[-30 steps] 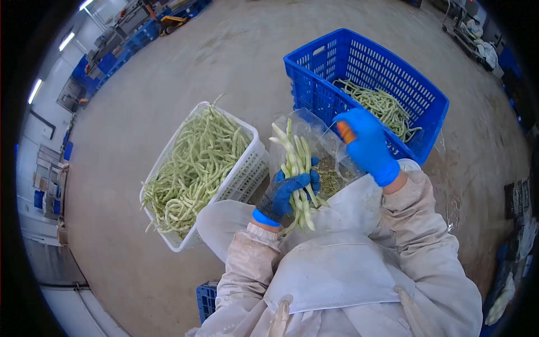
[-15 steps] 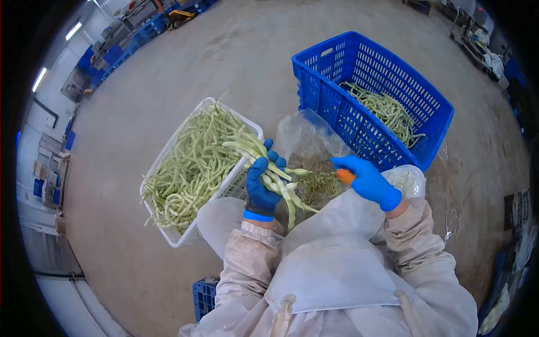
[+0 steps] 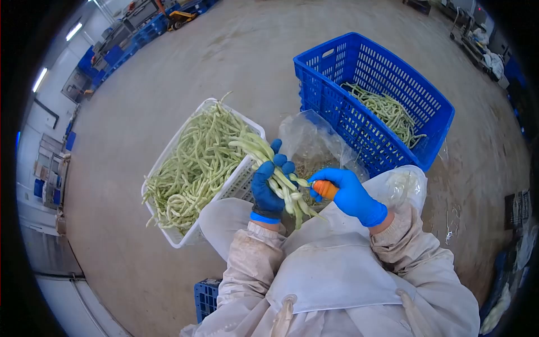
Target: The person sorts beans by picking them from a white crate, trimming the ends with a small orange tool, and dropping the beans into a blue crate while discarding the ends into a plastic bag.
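Note:
My left hand (image 3: 266, 191), in a dark blue coated glove with a light blue cuff, is closed around a bunch of long pale green beans (image 3: 291, 197). The bean ends stick out on both sides of the fist. My right hand (image 3: 355, 196), in a bright blue glove, is closed in a pinch at the tip of one bean beside the bunch. An orange piece (image 3: 325, 190), which looks like a ribbed finger cover, shows at its thumb. The fingertips partly hide the pinched end.
A white crate (image 3: 178, 244) heaped with long beans stands at my left. Ahead on the right is a blue crate (image 3: 331, 106) with fewer beans. Between them lies a clear plastic bag (image 3: 314, 135) with green scraps. A small blue crate (image 3: 206, 297) sits near my left side.
My right hand has moved left and slightly down, from apart to the bean tips, and now pinches one. The left hand with the bunch has shifted slightly right.

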A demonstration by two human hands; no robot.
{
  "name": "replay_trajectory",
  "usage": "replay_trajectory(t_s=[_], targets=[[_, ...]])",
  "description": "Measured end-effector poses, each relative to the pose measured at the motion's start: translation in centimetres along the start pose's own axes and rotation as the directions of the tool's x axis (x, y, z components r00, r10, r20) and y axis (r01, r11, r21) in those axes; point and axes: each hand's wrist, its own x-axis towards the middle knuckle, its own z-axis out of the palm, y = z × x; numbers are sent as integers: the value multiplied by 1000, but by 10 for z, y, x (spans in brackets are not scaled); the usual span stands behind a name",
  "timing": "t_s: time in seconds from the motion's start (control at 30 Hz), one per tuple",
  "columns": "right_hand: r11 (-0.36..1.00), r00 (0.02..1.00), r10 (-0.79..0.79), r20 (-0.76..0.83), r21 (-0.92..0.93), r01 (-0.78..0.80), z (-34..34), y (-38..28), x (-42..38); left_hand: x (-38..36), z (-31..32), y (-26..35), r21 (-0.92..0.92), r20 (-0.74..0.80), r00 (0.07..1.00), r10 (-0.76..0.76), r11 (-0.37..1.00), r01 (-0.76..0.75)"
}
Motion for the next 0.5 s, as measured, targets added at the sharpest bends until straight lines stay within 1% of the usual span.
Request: replay_trajectory(t_s=[0.03,0.07,0.1,0.13,0.17,0.2,0.23,0.27,0.3,0.33,0.37,0.4,0.43,0.47,0.5], targets=[[1000,1000,1,1,-1,-1,1,0,0,-1,3,-3,-101,62,998,-29,994,35],[997,1000,15,19,72,-16,1,1,0,0,1,-6,-165,87,995,-41,985,55],[989,999,27,37,144,-32,1,2,-1,-3,4,-8,-165,87,995,-41,985,55],[989,999,28,34,146,-33,-1,6,-1,-8,9,-9,-153,73,994,-85,984,95],[992,999,-9,-51,-130,3,-6,14,0,-12,12,-11,-140,64,989,-132,980,140],[916,990,-72,-120,-400,18,-13,18,5,-12,15,-14,-77,152,969,-193,975,206],[914,990,-74,-117,-404,20,-20,22,9,-16,18,-14,-30,166,949,-267,961,275],[952,957,-135,-255,-300,54,-26,26,10,-18,19,-16,30,169,953,-253,967,251],[975,901,-178,-395,-197,106,-32,29,12,-17,23,-18,94,173,955,-240,970,226],[967,844,-242,-478,-191,169,-40,19,14,-16,22,-20,95,169,956,-238,970,225],[954,773,-300,-559,-190,233,-50,9,16,-14,20,-21,37,100,976,-195,981,193],[963,774,-268,-574,-191,192,-63,9,15,-11,18,-21,-18,30,987,-155,988,156],[962,772,-270,-576,-188,197,-74,15,11,-9,16,-19,-11,31,987,-156,988,156],[723,844,-428,-324,-683,105,-86,26,8,-6,13,-16,-8,-16,995,-103,995,103],[244,911,-411,-31,-967,78,-92,30,6,-4,8,-14,-3,-64,997,-52,999,52]])
